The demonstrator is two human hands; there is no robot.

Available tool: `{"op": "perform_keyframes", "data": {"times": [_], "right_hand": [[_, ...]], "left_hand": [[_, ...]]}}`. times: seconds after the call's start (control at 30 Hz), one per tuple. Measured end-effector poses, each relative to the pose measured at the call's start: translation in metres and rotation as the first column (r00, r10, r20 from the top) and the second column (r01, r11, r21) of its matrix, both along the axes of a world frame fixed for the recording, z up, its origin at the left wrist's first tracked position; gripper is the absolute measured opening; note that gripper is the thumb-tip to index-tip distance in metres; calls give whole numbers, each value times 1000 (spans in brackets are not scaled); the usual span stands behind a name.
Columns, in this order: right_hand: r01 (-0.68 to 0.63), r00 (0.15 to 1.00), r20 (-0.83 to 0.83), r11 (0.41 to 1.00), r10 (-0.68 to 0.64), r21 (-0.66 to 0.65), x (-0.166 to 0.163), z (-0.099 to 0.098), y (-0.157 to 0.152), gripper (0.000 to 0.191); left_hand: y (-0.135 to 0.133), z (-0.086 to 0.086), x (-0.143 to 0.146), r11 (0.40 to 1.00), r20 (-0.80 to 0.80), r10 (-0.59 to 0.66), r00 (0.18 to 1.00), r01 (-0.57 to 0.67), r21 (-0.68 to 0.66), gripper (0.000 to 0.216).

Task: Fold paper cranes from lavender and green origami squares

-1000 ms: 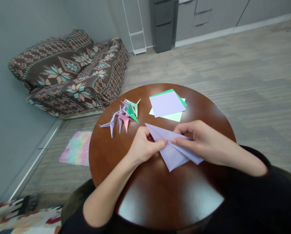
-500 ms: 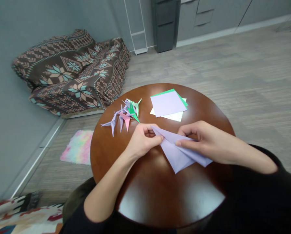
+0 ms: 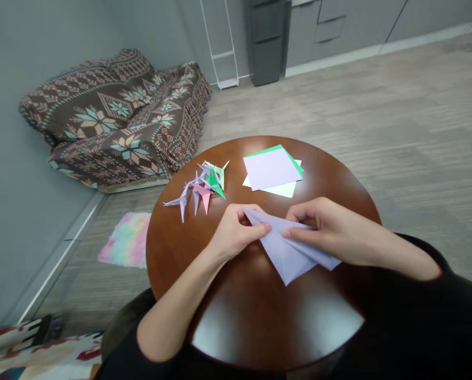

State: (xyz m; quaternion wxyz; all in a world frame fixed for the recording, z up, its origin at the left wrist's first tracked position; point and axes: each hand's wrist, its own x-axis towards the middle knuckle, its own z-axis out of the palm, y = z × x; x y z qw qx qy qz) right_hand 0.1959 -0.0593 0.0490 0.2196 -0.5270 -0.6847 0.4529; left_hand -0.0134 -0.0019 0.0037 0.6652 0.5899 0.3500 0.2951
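Fingers of both hands are clamped on the lilac folded sheet (image 3: 285,258). The left hand (image 3: 232,232) pinches it near the upper left point, thumb on the top face; the right hand (image 3: 334,232) grips the upper right edge, thumb pressed along a fold. Fingers beneath the paper are partly hidden. Sheet position: between the two hands, over the near half of the bench (image 3: 172,253). Whether its lowest corner touches the surface cannot be determined.

Principal hazard, as judged: misalignment. Should either thumb slip, the layers could shift against each other and a crease could set off its line. Lower right layers stand slightly apart, unpinned beyond the right thumb; they could splay or take a stray wrinkle if pressed unevenly. Opposed pulling by the two hands could strain the narrow point at left.

Secondary hazards: paper figures (image 3: 203,194) lie clustered near the left hand's knuckles, and a sideways swing could crush or scatter them. Loose sheets (image 3: 273,169) lie overlapped and askew beyond the right hand; a forward reach could slide them.
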Motion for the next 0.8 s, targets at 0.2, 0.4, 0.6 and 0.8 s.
{"op": "perform_keyframes", "data": {"times": [0.2,0.4,0.6,0.8], "right_hand": [[-6,1000,-8,999,6,-50,3,4,-1,21],[-29,999,13,998,29,-52,6,5,-1,24],[-55,998,-3,995,55,-77,7,2,-1,25],[-52,998,-33,991,48,-120,15,4,-4,26]], "left_hand": [[8,6,-6,999,-59,-20,998,23,43,17],[15,9,-9,996,-74,-22,997,28,81,11],[19,1,-14,995,-57,18,998,-13,95,9],[28,8,-25,993,28,79,996,-81,88,9]]}}
